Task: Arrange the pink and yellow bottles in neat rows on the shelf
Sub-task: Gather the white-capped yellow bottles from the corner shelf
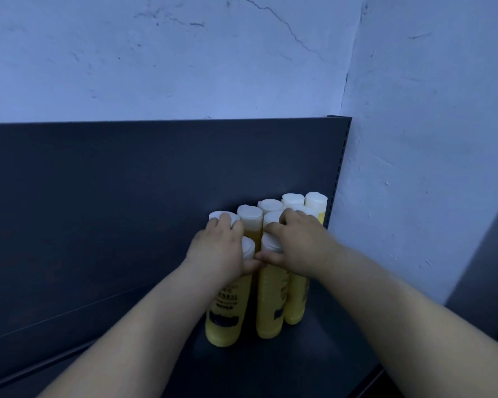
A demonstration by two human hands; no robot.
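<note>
Cracked pale wall (184, 67) is seen behind a dark shelf (299, 366), where yellow bottles (224, 320) are clustered upright at its right rear corner. Left hand (219, 249) and right hand (298, 242) are curled over the white caps (250, 214), thumbs pinching necks. Full, smooth plastic is judged heavy and slippery; bodies are better gripped.
</note>
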